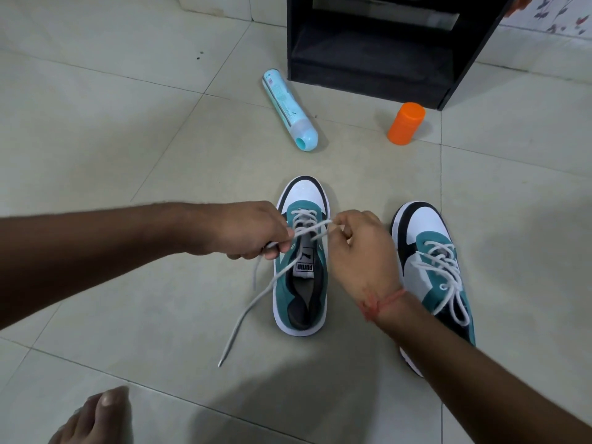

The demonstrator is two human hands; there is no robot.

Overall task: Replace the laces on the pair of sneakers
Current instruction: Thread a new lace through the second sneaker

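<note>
Two teal, white and black sneakers stand on the tiled floor, toes pointing away from me. The left sneaker [301,277] is laced only near the toe. My left hand [253,230] grips one end of its white lace [253,302], and the loose tail trails down to the floor at the lower left. My right hand [355,248] pinches the other end of that lace just above the eyelets. The right sneaker [429,267] is fully laced with a white lace, and my right forearm partly covers its heel.
A light blue bottle [290,110] lies on its side beyond the shoes. An orange container [406,123] stands to its right. A black cabinet [384,43] sits at the back. My bare foot [96,418] shows at the bottom left.
</note>
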